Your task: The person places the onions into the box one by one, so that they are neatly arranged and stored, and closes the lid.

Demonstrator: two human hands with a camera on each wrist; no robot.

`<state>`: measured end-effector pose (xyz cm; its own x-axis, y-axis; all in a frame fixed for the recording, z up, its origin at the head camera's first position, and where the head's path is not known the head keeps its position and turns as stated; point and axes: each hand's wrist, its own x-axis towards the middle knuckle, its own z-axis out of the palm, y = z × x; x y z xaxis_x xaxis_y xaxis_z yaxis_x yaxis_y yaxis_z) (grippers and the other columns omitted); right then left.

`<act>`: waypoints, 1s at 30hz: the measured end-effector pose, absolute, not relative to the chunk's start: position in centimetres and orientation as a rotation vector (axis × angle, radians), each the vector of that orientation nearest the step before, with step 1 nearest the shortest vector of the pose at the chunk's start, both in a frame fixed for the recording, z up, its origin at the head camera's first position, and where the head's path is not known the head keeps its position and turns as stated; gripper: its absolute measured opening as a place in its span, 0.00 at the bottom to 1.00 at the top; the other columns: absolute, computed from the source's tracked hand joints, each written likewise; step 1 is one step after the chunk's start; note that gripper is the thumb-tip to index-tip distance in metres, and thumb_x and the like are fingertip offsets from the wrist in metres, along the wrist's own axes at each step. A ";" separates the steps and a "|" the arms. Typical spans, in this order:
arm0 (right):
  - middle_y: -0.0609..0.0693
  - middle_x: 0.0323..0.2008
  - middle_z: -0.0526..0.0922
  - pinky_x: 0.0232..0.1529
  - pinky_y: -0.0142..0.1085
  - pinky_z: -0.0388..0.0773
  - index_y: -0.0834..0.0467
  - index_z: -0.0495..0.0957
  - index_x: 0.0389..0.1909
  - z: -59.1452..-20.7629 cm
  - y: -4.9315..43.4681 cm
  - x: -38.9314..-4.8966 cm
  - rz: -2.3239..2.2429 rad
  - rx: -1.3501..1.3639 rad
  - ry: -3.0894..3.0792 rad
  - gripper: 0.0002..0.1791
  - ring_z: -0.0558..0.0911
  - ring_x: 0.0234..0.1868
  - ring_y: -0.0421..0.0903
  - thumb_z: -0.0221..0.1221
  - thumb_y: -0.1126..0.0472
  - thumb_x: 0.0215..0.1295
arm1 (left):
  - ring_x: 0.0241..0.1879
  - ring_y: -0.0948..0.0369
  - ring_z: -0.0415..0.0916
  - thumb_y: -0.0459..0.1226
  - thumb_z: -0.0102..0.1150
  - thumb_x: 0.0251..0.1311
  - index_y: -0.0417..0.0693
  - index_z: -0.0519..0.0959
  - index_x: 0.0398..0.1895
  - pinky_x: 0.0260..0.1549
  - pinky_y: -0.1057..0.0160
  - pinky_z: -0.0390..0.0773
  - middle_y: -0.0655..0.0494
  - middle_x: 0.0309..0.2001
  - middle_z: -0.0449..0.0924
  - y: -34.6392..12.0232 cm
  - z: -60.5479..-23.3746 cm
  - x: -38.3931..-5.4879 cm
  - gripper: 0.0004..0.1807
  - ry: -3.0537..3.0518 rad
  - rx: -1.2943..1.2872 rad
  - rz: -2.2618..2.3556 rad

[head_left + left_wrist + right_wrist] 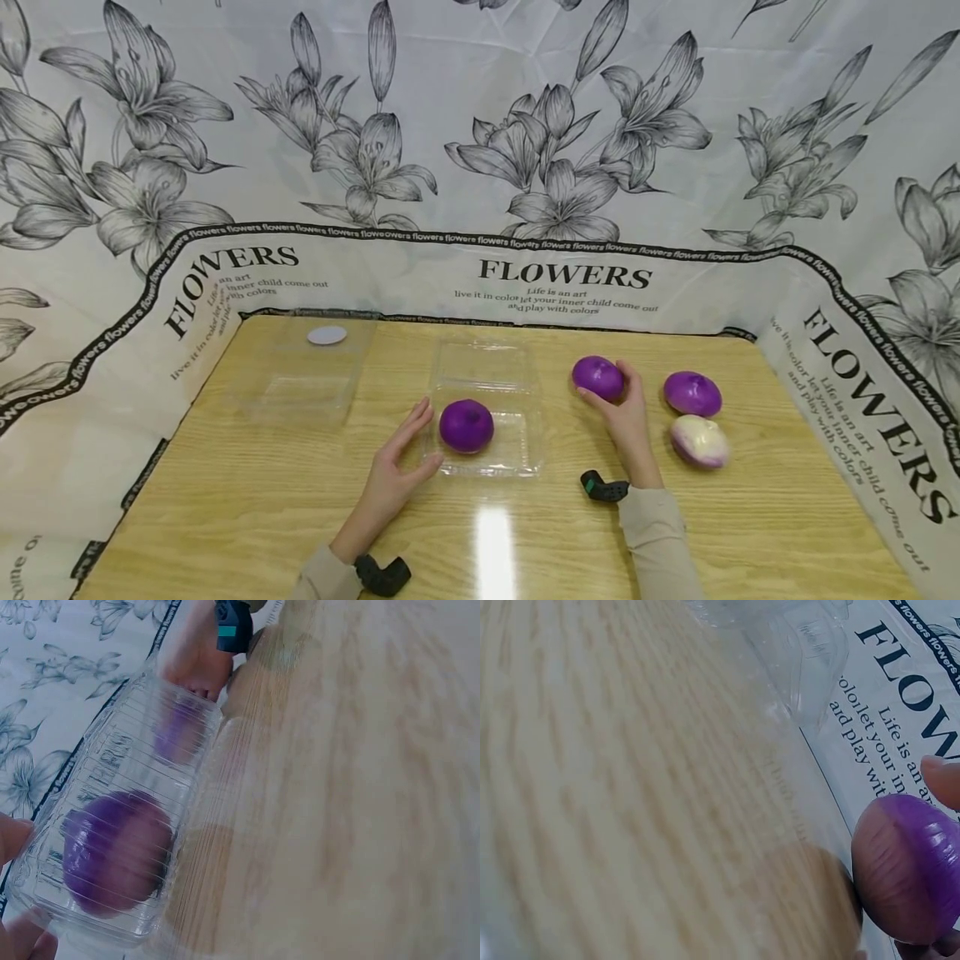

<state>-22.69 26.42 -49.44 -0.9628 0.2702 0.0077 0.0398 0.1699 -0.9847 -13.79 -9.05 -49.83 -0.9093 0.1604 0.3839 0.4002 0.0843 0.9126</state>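
A purple turnip (467,427) sits in the near half of an open clear plastic clamshell box (517,468), also visible in the left wrist view. My left hand (396,450) is spread at the box's left side, fingers along the edge and thumb by the near left corner. To the right of the box, my right hand (624,417) holds a second turnip (596,377) between thumb and fingers. The right wrist view has this held turnip (907,870) at its lower right, with a fingertip (937,776) just above it.
Two more turnips lie at the right, one purple side up (692,393), the other with its pale side showing (701,442). Another clear plastic box (300,396) with a white oval label (327,335) stands at the back left. Flower-printed cloth (420,283) walls the wooden table (225,517).
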 end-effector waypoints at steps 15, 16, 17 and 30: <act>0.63 0.74 0.57 0.75 0.47 0.53 0.63 0.51 0.75 -50.1 26.6 -22.7 1.843 -0.291 -2.282 0.46 0.57 0.74 0.57 0.67 0.71 0.60 | 0.73 0.38 0.49 0.24 0.66 0.56 0.28 0.68 0.66 0.70 0.73 0.50 0.34 0.72 0.58 -9.1 -49.8 -13.7 0.32 -2.165 -0.574 -1.927; 0.63 0.74 0.57 0.75 0.47 0.53 0.63 0.52 0.75 -50.1 26.6 -22.6 1.846 -0.290 -2.277 0.46 0.57 0.74 0.57 0.67 0.71 0.60 | 0.73 0.38 0.49 0.24 0.66 0.56 0.28 0.68 0.66 0.70 0.73 0.50 0.34 0.73 0.58 -9.1 -49.8 -13.7 0.32 -2.166 -0.573 -1.926; 0.62 0.74 0.57 0.75 0.46 0.53 0.63 0.52 0.75 -50.1 26.6 -22.6 1.845 -0.294 -2.271 0.46 0.57 0.74 0.56 0.67 0.70 0.59 | 0.73 0.38 0.49 0.24 0.66 0.56 0.28 0.68 0.66 0.70 0.73 0.50 0.34 0.73 0.57 -9.1 -49.9 -13.7 0.33 -2.166 -0.574 -1.927; 0.56 0.75 0.57 0.77 0.40 0.45 0.62 0.54 0.75 -48.3 26.7 -21.9 1.872 -0.269 -2.252 0.46 0.53 0.77 0.50 0.69 0.67 0.59 | 0.74 0.40 0.49 0.24 0.65 0.57 0.29 0.67 0.67 0.70 0.73 0.49 0.35 0.73 0.57 -9.1 -49.8 -13.7 0.33 -2.174 -0.571 -1.932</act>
